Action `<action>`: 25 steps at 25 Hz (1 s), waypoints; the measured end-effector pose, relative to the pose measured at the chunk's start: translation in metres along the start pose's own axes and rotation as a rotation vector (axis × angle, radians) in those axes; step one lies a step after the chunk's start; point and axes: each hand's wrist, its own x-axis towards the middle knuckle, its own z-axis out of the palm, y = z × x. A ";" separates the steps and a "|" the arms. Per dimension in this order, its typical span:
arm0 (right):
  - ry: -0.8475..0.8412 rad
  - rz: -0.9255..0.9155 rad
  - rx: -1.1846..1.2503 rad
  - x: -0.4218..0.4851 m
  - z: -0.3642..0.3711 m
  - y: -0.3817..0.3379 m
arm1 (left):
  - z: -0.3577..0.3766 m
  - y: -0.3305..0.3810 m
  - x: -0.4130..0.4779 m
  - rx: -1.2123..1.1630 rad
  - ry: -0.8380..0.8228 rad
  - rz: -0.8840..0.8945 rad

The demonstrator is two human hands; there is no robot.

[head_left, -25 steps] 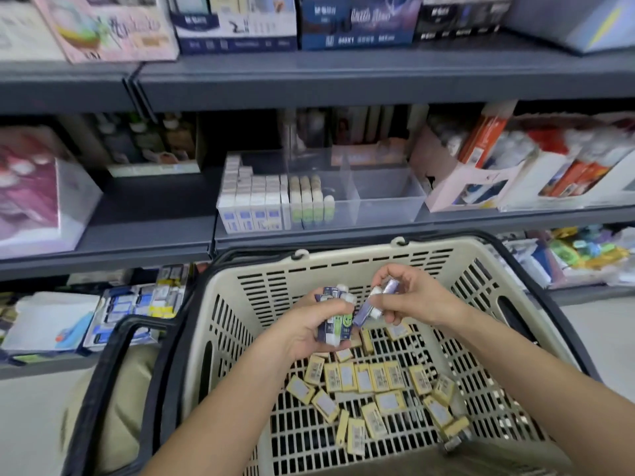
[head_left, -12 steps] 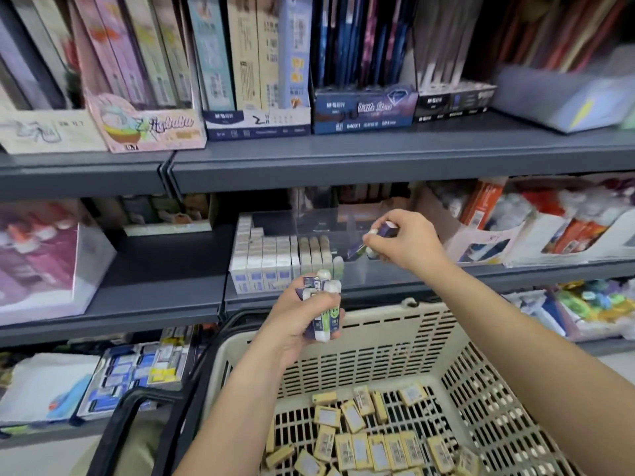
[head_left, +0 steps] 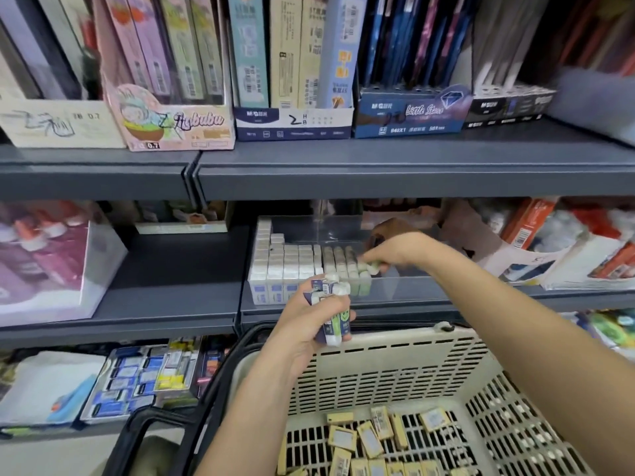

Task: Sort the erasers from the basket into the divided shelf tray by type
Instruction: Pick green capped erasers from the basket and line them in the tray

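Right hand (head_left: 395, 252) pinches one green-sleeved eraser (head_left: 372, 266) at the green row in the clear divided tray (head_left: 412, 286). Left hand (head_left: 302, 328) grips a bundle of sleeved erasers (head_left: 331, 309) above the basket (head_left: 395, 362), where yellow-sleeved erasers (head_left: 371, 438) lie loose. Judged light, firm and non-fragile, with slick paper sleeves: pinch across the long sides so the core cannot slide out.

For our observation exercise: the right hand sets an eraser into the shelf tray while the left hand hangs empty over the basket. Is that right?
No: the head view shows the left hand gripping a bundle of erasers over the basket. The right hand sets an eraser into the shelf tray.
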 end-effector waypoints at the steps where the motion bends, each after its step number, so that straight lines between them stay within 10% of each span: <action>1: -0.077 -0.004 -0.006 0.002 -0.002 0.000 | 0.000 0.001 0.000 -0.001 -0.005 0.001; 10: 0.113 -0.132 0.176 -0.010 -0.009 0.033 | -0.003 0.002 -0.002 -0.017 -0.012 -0.014; 25: 0.403 -0.239 -0.215 -0.009 -0.005 0.019 | -0.003 0.003 0.006 -0.039 -0.006 -0.031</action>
